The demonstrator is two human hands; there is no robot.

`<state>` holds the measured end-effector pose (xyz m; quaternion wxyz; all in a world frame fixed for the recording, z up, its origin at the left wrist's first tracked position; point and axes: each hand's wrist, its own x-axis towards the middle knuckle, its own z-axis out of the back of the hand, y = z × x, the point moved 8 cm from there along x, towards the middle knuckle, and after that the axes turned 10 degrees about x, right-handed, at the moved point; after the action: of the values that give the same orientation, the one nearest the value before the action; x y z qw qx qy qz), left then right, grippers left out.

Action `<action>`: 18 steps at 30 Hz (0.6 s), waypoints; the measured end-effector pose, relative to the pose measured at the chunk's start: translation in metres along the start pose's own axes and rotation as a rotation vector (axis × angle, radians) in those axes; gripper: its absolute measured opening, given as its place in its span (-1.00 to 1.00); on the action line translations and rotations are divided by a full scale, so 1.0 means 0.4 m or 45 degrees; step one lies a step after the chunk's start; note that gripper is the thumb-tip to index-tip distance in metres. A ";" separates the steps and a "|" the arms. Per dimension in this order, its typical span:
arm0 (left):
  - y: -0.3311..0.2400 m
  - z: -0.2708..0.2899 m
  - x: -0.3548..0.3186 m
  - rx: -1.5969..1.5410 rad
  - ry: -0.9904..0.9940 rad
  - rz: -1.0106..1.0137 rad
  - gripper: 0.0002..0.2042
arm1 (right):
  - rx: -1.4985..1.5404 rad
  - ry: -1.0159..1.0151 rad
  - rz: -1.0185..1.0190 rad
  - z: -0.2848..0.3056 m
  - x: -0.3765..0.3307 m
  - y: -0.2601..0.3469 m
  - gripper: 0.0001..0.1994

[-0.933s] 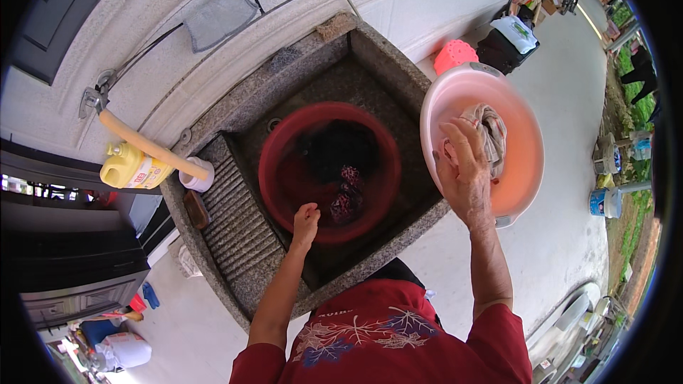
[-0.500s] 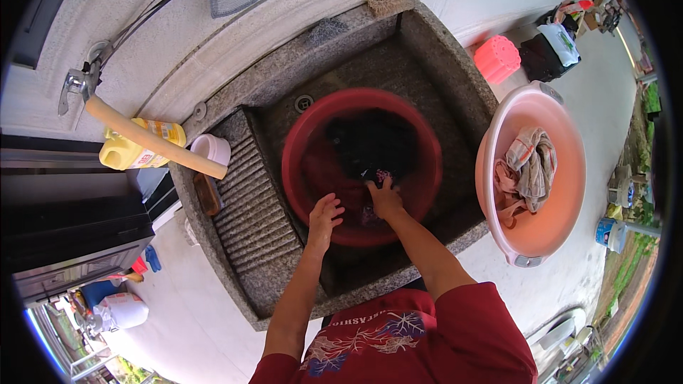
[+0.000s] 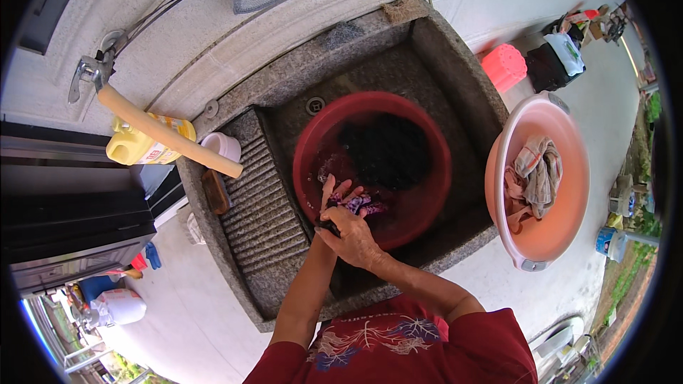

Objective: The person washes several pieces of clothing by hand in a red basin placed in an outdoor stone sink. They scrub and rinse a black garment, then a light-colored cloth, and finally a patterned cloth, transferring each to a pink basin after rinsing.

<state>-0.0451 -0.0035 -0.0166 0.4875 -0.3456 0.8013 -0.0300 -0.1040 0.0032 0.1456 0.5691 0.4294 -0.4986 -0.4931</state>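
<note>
A red basin [image 3: 445,149] with water stands in the stone sink, and dark wet clothing [image 3: 388,153] lies in it. At the basin's near-left rim, my right hand [image 3: 353,240] is closed on a purple-and-black patterned cloth [image 3: 361,204], pressing it against my left hand. My left hand [image 3: 337,193] has its fingers stretched out and apart, with the cloth lying across the palm. A dark end of the cloth shows by my left wrist. Part of the left palm is hidden behind the right hand and the cloth.
The stone sink [image 3: 466,64] has a ribbed washboard [image 3: 260,203] on its left, with a brush [image 3: 215,192] and a white tub [image 3: 222,146]. A tap hose [image 3: 167,131] hangs over a yellow jug [image 3: 139,146]. A pink basin [image 3: 573,206] with light clothes stands right.
My right hand has lifted the patterned cloth out of the water and brought it left onto my left hand. The two hands, apart before, now meet at the basin's near-left rim.
</note>
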 end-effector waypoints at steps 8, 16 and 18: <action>-0.034 -0.072 0.003 -0.037 -0.029 0.032 -0.59 | -0.487 -0.212 0.131 0.043 0.229 -0.150 -0.74; -0.190 0.055 0.052 0.419 -0.605 -0.491 -0.50 | -1.065 -0.382 -0.077 0.181 0.354 -0.406 -0.61; -0.170 0.083 0.107 0.925 -0.658 -0.698 -0.48 | -0.889 -0.032 0.080 0.066 0.319 -0.427 -0.54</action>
<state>0.0049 -0.0705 -0.0402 0.7320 -0.3473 0.4729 -0.3464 -0.1509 -0.1476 0.0000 0.6903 0.1870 -0.3198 -0.6215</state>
